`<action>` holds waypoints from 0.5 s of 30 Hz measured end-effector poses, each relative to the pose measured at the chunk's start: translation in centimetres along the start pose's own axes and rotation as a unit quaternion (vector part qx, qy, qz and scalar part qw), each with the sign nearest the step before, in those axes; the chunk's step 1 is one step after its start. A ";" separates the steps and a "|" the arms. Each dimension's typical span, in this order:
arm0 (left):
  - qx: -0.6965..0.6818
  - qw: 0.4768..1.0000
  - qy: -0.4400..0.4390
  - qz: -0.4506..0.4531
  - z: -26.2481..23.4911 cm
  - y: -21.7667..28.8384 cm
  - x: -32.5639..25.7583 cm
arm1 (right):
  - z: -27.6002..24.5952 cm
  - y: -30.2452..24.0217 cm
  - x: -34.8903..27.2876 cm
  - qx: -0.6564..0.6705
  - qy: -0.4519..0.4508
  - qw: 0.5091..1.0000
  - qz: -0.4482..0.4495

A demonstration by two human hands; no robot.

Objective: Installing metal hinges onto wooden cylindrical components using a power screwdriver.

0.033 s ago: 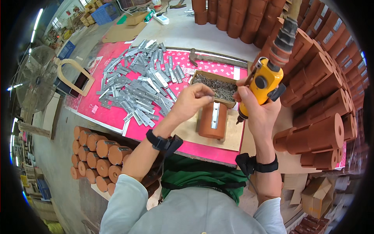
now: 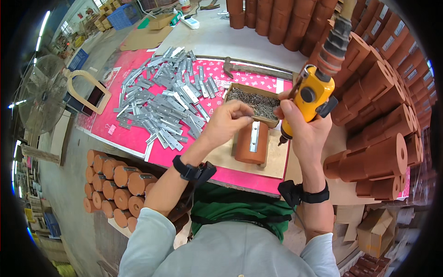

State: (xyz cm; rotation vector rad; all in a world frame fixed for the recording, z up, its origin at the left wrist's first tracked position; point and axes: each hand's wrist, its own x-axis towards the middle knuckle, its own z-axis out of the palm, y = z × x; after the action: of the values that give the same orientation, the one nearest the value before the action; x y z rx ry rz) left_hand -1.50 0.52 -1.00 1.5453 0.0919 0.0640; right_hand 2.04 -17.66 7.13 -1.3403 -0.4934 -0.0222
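Note:
My right hand [image 2: 302, 124] grips a yellow power screwdriver [image 2: 314, 87], its dark tip pointing down beside a terracotta-coloured cylinder [image 2: 249, 154]. The cylinder lies on a pale board [image 2: 221, 158], with a silver metal strip [image 2: 254, 138] along its top. Thumb and fingers pinched, my left hand [image 2: 229, 121] is over the strip's far end; whatever lies between the fingertips is too small to make out. Just beyond the cylinder is an open cardboard box [image 2: 263, 102] full of small metal screws.
Many loose metal strips [image 2: 170, 101] are heaped on the pink sheet [image 2: 104, 121] to the left. A hammer [image 2: 256, 70] lies behind the box. Terracotta cylinders [image 2: 369, 159] stand stacked at right, and more [image 2: 122, 198] are piled at lower left. A fan [image 2: 44, 87] stands far left.
My right hand and the power screwdriver have shifted very slightly to the left. My left hand and the cylinder look the same.

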 end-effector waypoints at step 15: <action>0.120 0.990 -0.026 0.074 2.2 0.7 -2.6 | 3.4 0.4 2.2 0.048 -0.008 0.993 -0.106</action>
State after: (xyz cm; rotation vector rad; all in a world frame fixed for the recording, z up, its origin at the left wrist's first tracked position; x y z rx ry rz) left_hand -3.87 -1.91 -0.21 1.7927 -0.0590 0.1330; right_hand 3.00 -13.85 8.01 -1.1902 -0.6407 -0.1606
